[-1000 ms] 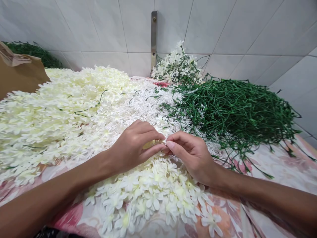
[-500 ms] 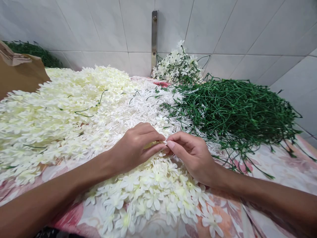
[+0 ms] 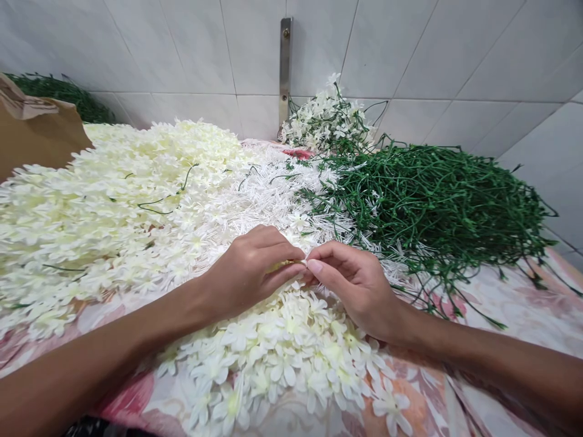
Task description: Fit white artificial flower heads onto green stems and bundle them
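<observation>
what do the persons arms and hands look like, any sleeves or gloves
The left arm and right arm are bare, with no sleeves in view. The left hand and right hand show no gloves, rings, watch or bracelet, and the nails look short.

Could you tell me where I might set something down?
Pink floral cloth shows at front right, bordered by the dark green wire stems and the right forearm. Around the left hand and right hand, heaped cream-white artificial blossoms crowd in.

No readable text, labels or signs appear.
</observation>
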### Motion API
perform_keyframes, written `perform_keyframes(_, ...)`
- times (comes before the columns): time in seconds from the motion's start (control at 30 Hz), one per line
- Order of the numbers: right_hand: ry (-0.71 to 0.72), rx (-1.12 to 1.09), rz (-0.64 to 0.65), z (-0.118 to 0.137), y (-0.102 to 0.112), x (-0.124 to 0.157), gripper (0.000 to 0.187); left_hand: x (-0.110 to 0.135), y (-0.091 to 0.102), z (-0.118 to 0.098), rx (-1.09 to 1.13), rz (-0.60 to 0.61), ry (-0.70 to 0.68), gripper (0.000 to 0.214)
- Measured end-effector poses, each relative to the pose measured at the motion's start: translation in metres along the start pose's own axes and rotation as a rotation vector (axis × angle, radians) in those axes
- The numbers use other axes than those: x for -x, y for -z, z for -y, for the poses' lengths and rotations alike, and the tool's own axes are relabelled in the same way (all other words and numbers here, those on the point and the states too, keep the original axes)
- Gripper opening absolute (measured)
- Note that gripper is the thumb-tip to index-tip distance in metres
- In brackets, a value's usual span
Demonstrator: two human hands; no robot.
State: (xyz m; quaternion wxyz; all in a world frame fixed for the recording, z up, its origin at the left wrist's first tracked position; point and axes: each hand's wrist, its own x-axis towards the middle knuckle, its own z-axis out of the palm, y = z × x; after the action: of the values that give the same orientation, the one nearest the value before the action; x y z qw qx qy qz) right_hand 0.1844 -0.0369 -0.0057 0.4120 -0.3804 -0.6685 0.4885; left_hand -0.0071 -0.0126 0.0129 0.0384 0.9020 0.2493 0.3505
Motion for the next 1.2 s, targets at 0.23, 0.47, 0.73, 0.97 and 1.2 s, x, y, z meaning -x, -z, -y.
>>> perform_keyframes(0.23,0.004,0.012,-0.008,-0.0002,0.0002,0.0011,0.019,-0.0005,0.0002,0.0004,-0.01,-0.001,-0.004,0.011)
perform_keyframes(0.47,-0.003,0.017,-0.003,0.0007,0.0007,0.0006,0.019,0.0001,0.0003,-0.0006,-0.005,0.01,-0.004,0.01)
perform_keyframes(0.73,-0.013,0.034,-0.003,-0.0019,0.0004,0.0007,0.021,0.0003,0.0003,-0.0002,-0.011,0.023,0.0,0.012)
perform_keyframes(0.97,-0.012,0.027,-0.003,0.0004,0.0006,0.0002,0.018,0.0006,0.0005,-0.0016,-0.002,0.019,-0.01,0.011)
perform_keyframes(1.2,-0.012,0.013,0.002,0.0002,0.0004,0.0006,0.015,0.0011,0.0007,-0.0006,-0.015,0.028,-0.013,0.01)
